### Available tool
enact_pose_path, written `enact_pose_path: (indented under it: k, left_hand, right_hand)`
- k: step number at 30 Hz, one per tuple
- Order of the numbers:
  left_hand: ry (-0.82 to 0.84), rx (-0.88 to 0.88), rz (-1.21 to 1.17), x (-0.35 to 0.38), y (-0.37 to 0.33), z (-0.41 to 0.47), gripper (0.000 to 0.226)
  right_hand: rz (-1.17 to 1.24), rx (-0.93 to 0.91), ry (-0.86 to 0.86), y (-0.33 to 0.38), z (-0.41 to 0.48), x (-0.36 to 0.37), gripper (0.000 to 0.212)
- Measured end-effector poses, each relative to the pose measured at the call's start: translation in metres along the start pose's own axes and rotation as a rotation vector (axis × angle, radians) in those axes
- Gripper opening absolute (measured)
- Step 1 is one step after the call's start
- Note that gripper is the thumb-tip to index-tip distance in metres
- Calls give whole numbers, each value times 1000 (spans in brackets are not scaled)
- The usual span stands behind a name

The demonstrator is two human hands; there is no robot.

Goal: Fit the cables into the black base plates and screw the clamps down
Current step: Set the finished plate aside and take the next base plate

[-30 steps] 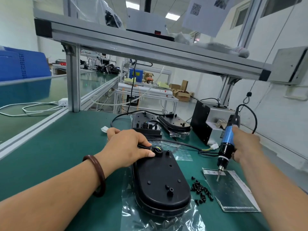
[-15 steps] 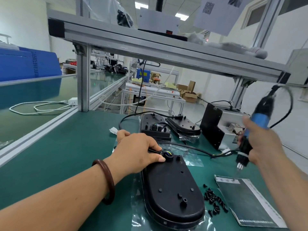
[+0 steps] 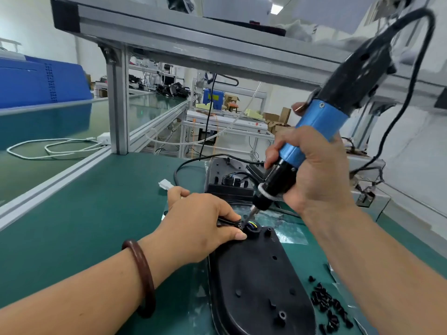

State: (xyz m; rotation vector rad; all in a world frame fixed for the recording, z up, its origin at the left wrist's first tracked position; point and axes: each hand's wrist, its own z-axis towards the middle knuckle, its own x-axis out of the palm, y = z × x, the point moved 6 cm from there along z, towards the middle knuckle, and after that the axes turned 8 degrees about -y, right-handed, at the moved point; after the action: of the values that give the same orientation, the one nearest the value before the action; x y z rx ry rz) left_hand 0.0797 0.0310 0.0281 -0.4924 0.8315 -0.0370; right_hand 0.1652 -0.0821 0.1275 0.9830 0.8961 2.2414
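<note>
My left grip rests on the far end of the black base plate. Thumb and fingers pinch the cable down against it, just left of the round port where coloured wires show. The clamp is mostly hidden under my fingers. My right grip is wrapped round the electric screwdriver, which leans to the right. Its bit points down at the spot right beside my left fingertips. I cannot tell whether the bit sits in a screw head; the place is small and partly covered.

To drive this screw well, I judge the driver should stand nearer upright before I pull the trigger. A leaning bit could slip out and skate onto the cable or my thumb. The cable wants to lie fully in its channel, not nipped under the clamp's edge. The plate lies on a slick plastic bag on the green surface, so my left grip must bear down to stop it sliding. Spare screws lie near right of the plate.
</note>
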Motion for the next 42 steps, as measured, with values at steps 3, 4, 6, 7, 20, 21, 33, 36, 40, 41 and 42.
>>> enact_pose_path:
  k: [3, 4, 6, 7, 20, 21, 33, 36, 40, 41, 42]
  left_hand:
    - [3, 30, 25, 2, 1, 0, 36]
    - [-1, 36, 31, 2, 1, 0, 37]
    - [-8, 43, 36, 2, 1, 0, 37]
    - [-11, 46, 35, 2, 1, 0, 37]
    - [4, 47, 25, 1, 4, 1, 42]
    - [-1, 52, 25, 1, 4, 1, 42]
    - [-18, 54, 40, 0, 1, 1, 44]
    - [-30, 54, 34, 1, 2, 0, 44]
    - [-37, 64, 51, -1, -1, 0, 44]
    - [-36, 63, 54, -2, -1, 0, 44]
    - [-35, 62, 56, -2, -2, 1, 44]
  right_hand:
    - [-3, 1, -10, -4, 2, -1, 28]
    - [-2, 2, -12, -6, 3, -1, 27]
    - [6, 6, -15, -8, 3, -2, 25]
    - [11, 8, -17, -9, 4, -2, 23]
    - [-2, -5, 43, -12, 4, 1, 19]
    - [-4, -7, 52, -12, 4, 2, 18]
    - [-10, -12, 274, -15, 7, 24, 24]
    - [-12, -4, 293, -17, 7, 25, 26]
    - [7, 20, 311, -18, 8, 27, 27]
    - [8, 23, 312, -19, 8, 27, 27]
    - [7, 24, 313, -19, 8, 27, 26]
